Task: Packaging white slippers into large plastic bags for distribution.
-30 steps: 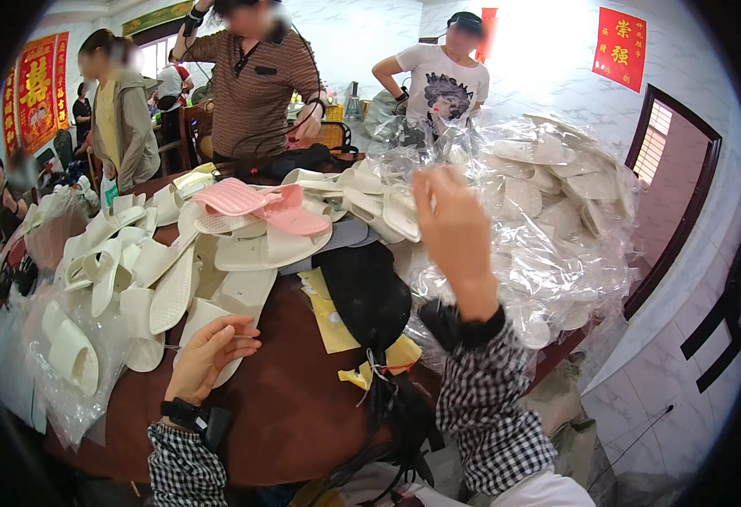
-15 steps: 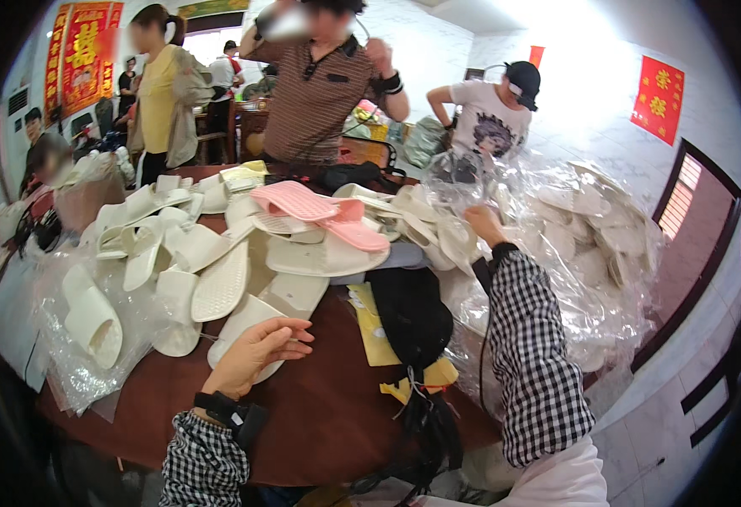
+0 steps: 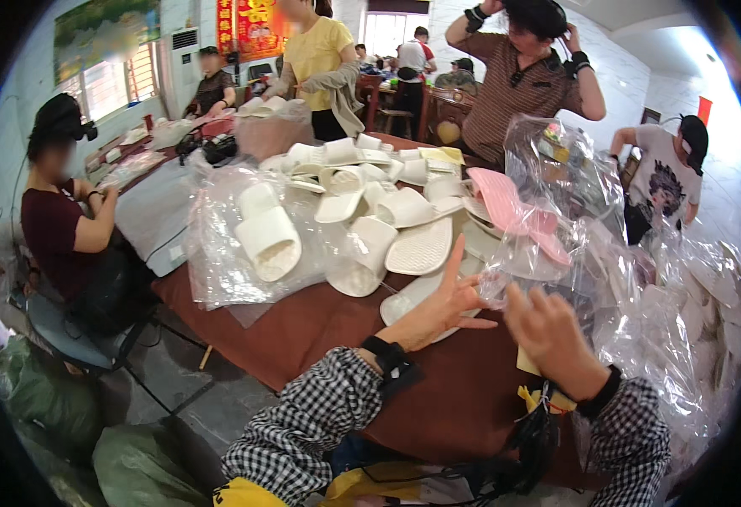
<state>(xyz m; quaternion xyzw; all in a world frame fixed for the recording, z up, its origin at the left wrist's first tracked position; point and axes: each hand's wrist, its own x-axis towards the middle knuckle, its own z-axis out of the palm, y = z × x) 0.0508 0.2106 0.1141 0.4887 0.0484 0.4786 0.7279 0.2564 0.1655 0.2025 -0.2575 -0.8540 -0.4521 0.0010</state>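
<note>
My left hand (image 3: pixel 442 311) is over the near side of the table with its fingers spread and nothing in its grasp. Close by on the right, my blurred right hand (image 3: pixel 552 342) has its fingers curled at the edge of a clear plastic bag (image 3: pixel 556 182), which rises from there toward the far side. Under and behind my left hand lie white slippers (image 3: pixel 421 247) in a loose heap. A pink slipper pair (image 3: pixel 514 211) rests on top, partly seen through the plastic. To the left, one white slipper (image 3: pixel 271 241) lies on another clear bag (image 3: pixel 210 270).
A brown cloth covers the table (image 3: pixel 303 325). Bagged white slippers (image 3: pixel 708 313) are piled at the right. Black straps (image 3: pixel 539 422) hang at the near edge. A seated person (image 3: pixel 70 211) is at the left, and others stand beyond the table. Green sacks (image 3: pixel 147 465) lie on the floor.
The view has turned left. My right hand has come back from the bagged pile toward my left hand, and clear plastic now stretches up beyond it. My left hand's fingers have spread.
</note>
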